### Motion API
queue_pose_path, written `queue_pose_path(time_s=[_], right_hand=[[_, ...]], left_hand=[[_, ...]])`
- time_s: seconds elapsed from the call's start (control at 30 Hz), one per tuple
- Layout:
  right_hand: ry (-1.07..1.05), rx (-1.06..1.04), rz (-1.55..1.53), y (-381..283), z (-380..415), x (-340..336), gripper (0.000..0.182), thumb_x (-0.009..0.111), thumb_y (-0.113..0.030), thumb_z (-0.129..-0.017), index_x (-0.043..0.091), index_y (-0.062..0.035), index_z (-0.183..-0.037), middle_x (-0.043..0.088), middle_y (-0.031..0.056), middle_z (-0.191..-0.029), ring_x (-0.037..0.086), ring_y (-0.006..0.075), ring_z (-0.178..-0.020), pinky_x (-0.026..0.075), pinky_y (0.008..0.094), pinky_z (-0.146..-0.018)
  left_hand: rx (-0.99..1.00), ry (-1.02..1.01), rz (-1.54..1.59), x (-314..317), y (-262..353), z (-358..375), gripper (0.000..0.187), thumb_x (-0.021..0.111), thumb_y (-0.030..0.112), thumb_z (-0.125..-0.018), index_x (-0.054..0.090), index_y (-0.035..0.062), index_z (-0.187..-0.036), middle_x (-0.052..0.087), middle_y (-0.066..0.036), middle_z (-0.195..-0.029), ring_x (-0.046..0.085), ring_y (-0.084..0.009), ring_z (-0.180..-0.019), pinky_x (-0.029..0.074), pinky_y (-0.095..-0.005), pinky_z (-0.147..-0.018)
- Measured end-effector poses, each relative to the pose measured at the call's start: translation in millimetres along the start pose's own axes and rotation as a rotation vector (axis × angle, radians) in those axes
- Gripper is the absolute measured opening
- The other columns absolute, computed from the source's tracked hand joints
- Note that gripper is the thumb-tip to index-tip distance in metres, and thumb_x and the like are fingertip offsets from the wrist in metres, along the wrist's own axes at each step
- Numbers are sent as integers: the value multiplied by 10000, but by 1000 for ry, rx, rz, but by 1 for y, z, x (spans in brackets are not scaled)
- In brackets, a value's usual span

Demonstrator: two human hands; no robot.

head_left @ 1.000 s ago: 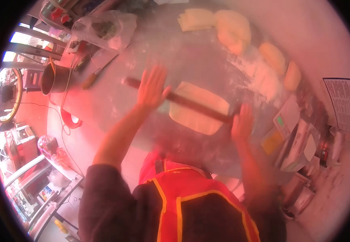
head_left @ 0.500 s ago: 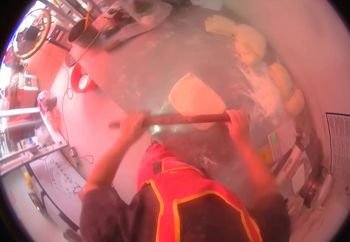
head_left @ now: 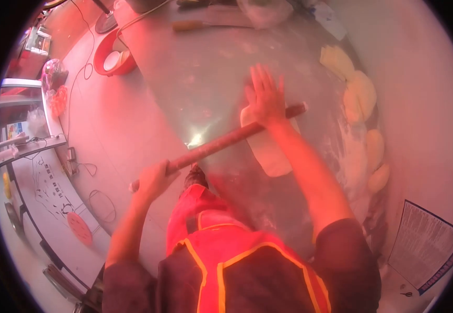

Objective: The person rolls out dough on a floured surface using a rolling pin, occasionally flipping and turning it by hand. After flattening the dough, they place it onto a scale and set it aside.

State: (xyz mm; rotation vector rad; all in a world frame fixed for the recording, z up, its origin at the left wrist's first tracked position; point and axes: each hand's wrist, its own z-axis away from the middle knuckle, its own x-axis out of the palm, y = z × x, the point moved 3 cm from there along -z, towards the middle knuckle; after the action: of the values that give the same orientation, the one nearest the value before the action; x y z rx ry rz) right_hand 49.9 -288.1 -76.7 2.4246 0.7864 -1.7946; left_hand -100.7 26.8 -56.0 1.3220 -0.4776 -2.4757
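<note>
A long reddish-brown rolling pin (head_left: 213, 147) slants from lower left to upper right across a flat sheet of dough (head_left: 272, 154) on the worktop. My left hand (head_left: 155, 180) is wrapped round the pin's lower left end, out past the worktop's edge. Over the far part of the dough reaches my right hand (head_left: 267, 101), fingers stretched out and thumb apart, its wrist crossing above the pin near the upper right end. That hand and forearm hide part of the dough sheet.
Thick dough pieces (head_left: 359, 96) lie along the wall at the right, beside scattered flour (head_left: 350, 151). A wooden-handled knife (head_left: 187, 26) and plastic bags (head_left: 265, 11) are at the back. On the left stands a red bucket (head_left: 112, 57); a printed sheet (head_left: 427, 245) hangs at right.
My right hand has come off the rolling pin and spread out over the dough. The pin has swung from nearly level to a steep slant, and my left hand still grips it. The view has shifted.
</note>
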Motion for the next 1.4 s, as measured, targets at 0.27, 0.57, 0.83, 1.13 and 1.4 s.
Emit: queue_pose_path(time_s=[0.27, 0.57, 0.83, 1.13, 1.4], right_hand=[[-266, 72, 7, 22, 55, -17, 564, 469, -228, -923, 370, -21, -1438, 359, 178, -1498, 327, 326, -1396, 200, 555, -1132], [-213, 125, 97, 13, -90, 43, 588, 447, -293, -972, 291, -82, -1498, 303, 122, -1550, 265, 295, -1438, 137, 566, -1151], [-94, 7, 37, 18, -22, 14, 591, 466, -301, -966, 297, -101, -1496, 313, 105, -1541, 255, 285, -1440, 110, 585, -1154], [-21, -5, 129, 10, -75, 34, 569, 478, -291, -968, 324, -97, -1480, 361, 122, -1513, 307, 308, -1414, 184, 590, -1126], [-26, -135, -20, 7, -132, -10, 532, 500, -251, -946, 379, -129, -1450, 362, 141, -1505, 325, 328, -1397, 262, 493, -1130]], left_hand=[[-44, -217, 72, 19, -23, -10, 380, 693, 410, -805, 653, 43, -895, 668, -186, -805, 639, -408, -758, 493, -491, -684], [-32, -186, 39, -35, -69, -68, 441, 747, 443, -767, 671, 29, -897, 671, -168, -821, 647, -352, -787, 489, -438, -709], [-16, -121, 47, -25, -32, -29, 421, 744, 458, -753, 659, 59, -857, 663, -152, -785, 642, -350, -745, 484, -443, -672], [-18, 72, 136, -23, -50, -42, 363, 727, 381, -794, 619, 42, -864, 658, -163, -820, 640, -372, -788, 479, -452, -684], [73, 357, 82, -59, -23, -61, 281, 732, 310, -781, 589, 70, -807, 632, -148, -712, 632, -359, -697, 476, -443, -611]])
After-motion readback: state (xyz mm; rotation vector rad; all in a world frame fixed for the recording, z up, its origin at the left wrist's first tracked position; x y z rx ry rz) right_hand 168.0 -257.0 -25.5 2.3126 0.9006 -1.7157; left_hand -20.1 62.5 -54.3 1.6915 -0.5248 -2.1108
